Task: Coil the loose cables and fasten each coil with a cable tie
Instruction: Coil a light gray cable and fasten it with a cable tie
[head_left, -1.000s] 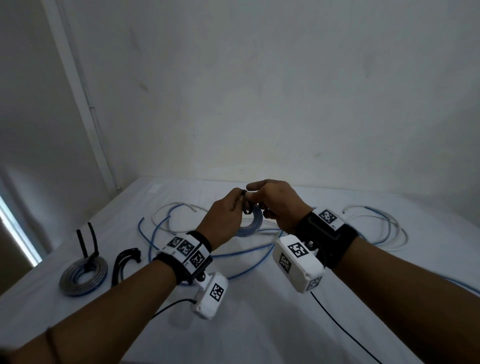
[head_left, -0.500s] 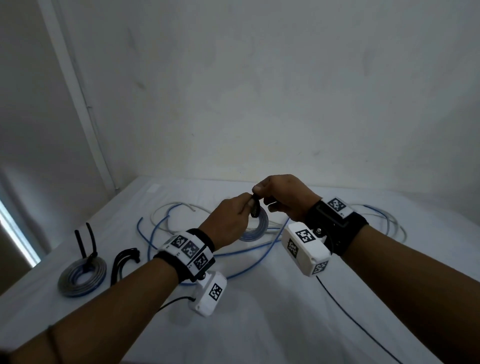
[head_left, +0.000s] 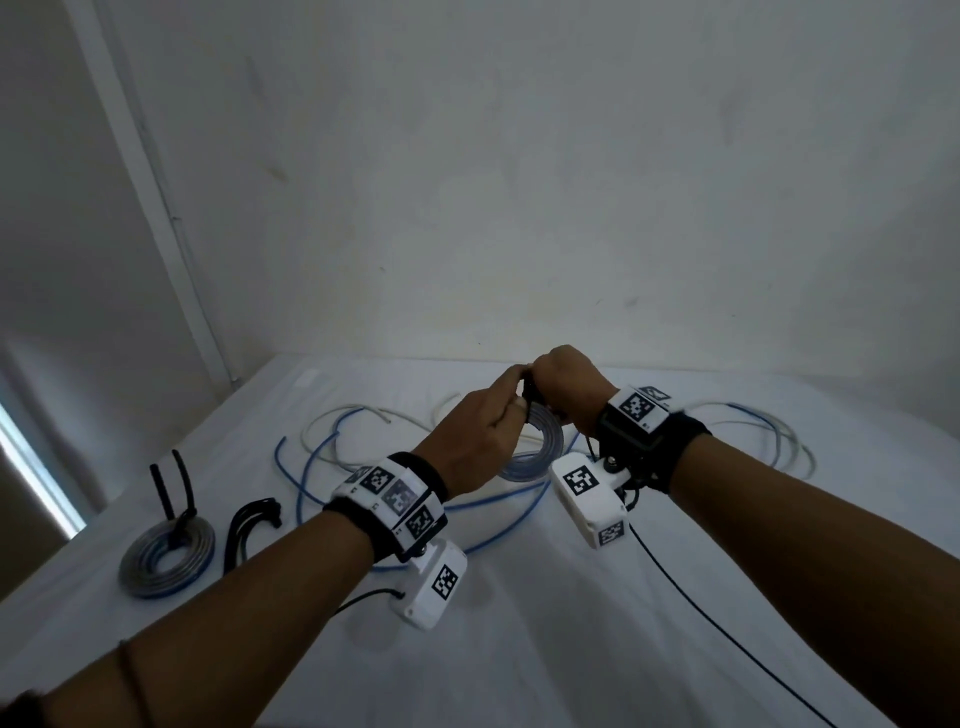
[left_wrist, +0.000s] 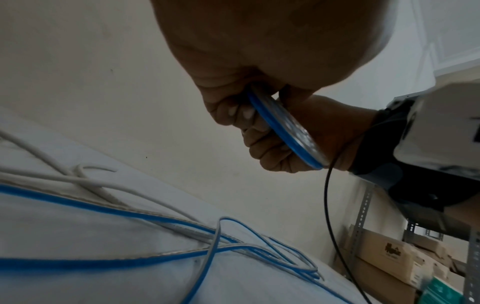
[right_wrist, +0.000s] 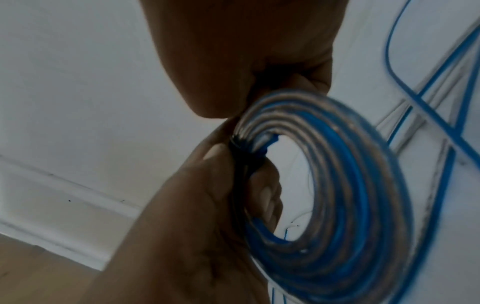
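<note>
A small coil of blue and clear cable hangs upright above the white table, between my two hands. My left hand grips the coil's left side, thumb outside and fingers curled through the ring. A black cable tie crosses the windings beside that thumb. My right hand arches over the coil's top and pinches the tie; its fingertips are hidden. The left wrist view shows the coil edge-on in curled fingers.
At the left lies a flat coil bound by a black tie with upright tails, beside spare black ties. Loose blue and white cables sprawl behind my hands and at the right. Shelving with cardboard boxes stands beyond the table.
Both hands have risen and shifted right with the coil. My right hand has rolled over the coil's top, its wrist now higher, still pinching the black tie.
</note>
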